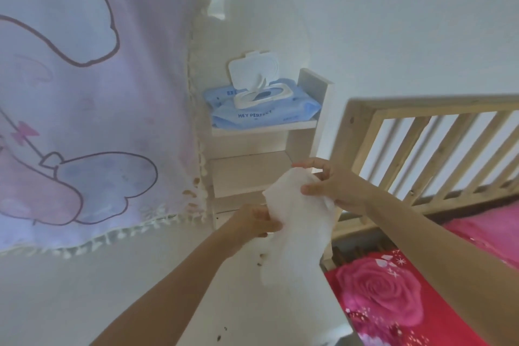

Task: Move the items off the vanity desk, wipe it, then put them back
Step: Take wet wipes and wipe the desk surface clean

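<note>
View: head camera, looking down at both hands.
Step, as judged: opening out a wipe [295, 222] for the desk [84, 289].
Method: pull the edges apart evenly, flatten it fully, then press it down with a broad palm; dark specks near the front edge need passes.
Wipe position: held above the desk between both hands, lower half hanging free.
Left hand [252, 223]: fingers curled, pinching the wipe's left edge.
Right hand [328, 185]: thumb and fingers pinching the upper right edge.
Pack [264, 109]: blue, lid open, on the shelf behind.
</note>
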{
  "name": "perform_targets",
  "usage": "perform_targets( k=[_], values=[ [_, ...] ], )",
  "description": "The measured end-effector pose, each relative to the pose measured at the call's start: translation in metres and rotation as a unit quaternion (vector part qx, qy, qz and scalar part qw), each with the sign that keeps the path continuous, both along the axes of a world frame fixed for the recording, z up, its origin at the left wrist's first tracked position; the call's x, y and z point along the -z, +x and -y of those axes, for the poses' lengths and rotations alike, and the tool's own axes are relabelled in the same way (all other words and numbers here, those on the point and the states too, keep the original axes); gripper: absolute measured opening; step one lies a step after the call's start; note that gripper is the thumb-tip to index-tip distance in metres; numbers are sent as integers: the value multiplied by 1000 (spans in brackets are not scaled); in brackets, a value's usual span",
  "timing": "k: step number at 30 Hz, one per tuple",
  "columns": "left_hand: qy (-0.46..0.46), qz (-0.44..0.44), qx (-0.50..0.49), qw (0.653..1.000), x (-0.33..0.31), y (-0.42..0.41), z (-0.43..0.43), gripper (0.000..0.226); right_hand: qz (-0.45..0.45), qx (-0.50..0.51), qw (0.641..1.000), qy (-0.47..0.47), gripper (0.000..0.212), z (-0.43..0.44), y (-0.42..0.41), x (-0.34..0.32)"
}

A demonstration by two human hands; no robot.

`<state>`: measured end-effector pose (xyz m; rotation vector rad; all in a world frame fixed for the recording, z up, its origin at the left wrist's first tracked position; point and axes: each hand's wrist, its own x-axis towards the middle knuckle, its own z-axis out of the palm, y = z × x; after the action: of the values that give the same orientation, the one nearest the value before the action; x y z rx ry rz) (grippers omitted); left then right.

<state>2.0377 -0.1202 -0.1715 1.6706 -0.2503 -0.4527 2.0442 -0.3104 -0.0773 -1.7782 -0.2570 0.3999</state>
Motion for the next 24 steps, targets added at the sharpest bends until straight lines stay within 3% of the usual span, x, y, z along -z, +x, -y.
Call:
perform_targets(
  k=[4, 8, 10, 13, 15, 18, 21, 24],
  values=[
    [-28, -28, -19, 999, 11, 5, -10, 11, -64, -24, 980, -187, 25, 24, -9, 28],
    [-44, -37, -40, 998, 14, 10, -5, 13, -145, -30, 956, -252, 19, 19, -23, 65],
    [-57, -41, -39, 997, 19, 12, 0, 11, -160, -19, 962, -221, 20, 14, -26, 89],
    [-71, -49, -61, 994, 29, 15, 3, 12, -186, 75, 978, -56, 29, 20, -23, 124],
    [-32, -40, -85, 995, 43, 14, 1, 14, -201, 153, 967, 47, 31, 29, -18, 142],
    [44, -35, -114, 992, 74, 8, -7, 11, -190, 231, 951, 76, 25, 37, 0, 162],
    [145, -30, -156, 977, 111, 2, -24, 14, -160, 250, 955, -24, 35, 40, 30, 188],
    [308, -19, -195, 931, 146, -15, -44, 27, -90, 218, 958, -164, 29, 39, 54, 221]
  ],
)
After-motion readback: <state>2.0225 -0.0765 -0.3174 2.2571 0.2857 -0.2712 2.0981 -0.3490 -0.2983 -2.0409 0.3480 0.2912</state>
